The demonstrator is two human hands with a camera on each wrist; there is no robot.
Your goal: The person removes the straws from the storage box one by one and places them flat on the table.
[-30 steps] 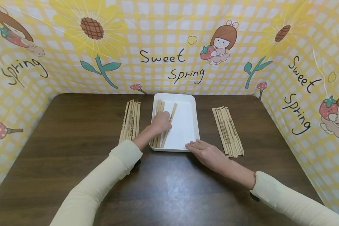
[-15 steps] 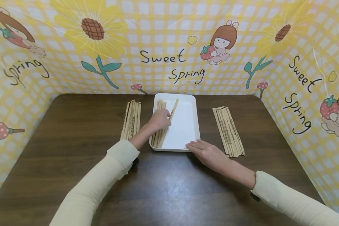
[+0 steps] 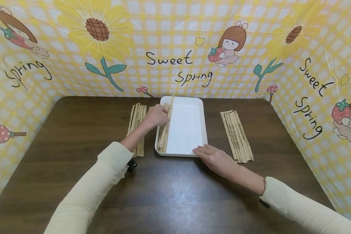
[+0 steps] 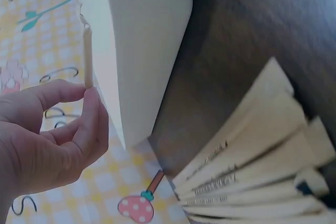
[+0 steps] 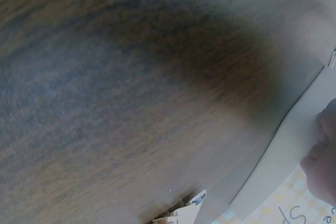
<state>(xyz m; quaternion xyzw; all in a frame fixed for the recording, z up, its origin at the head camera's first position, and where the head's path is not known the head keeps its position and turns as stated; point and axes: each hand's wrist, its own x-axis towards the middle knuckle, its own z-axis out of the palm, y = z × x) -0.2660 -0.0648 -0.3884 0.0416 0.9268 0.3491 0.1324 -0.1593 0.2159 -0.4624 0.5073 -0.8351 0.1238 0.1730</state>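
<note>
The white tray (image 3: 185, 126) lies at the middle of the table. Several slim brown paper-wrapped sticks (image 3: 163, 136) lie lengthwise along its left side. My left hand (image 3: 157, 115) is over that side, and in the left wrist view its thumb and fingertips pinch one paper-wrapped stick (image 4: 87, 59). In the head view the upper end of that stick (image 3: 172, 99) reaches the tray's far rim. My right hand (image 3: 214, 159) rests its fairly straight fingers on the tray's near right corner. Only part of the right hand (image 5: 321, 163) shows in the right wrist view.
Left of the tray is a bundle of similar wrapped sticks (image 3: 138, 146), partly under my left forearm. Another bundle (image 3: 237, 136) lies to the right. The dark wooden table (image 3: 175, 191) is backed by a yellow checked cloth (image 3: 163, 32).
My left hand has moved left and a little away from me with the stick. The stick has shifted from a slant in the tray to alongside the others. My right hand stays put.
</note>
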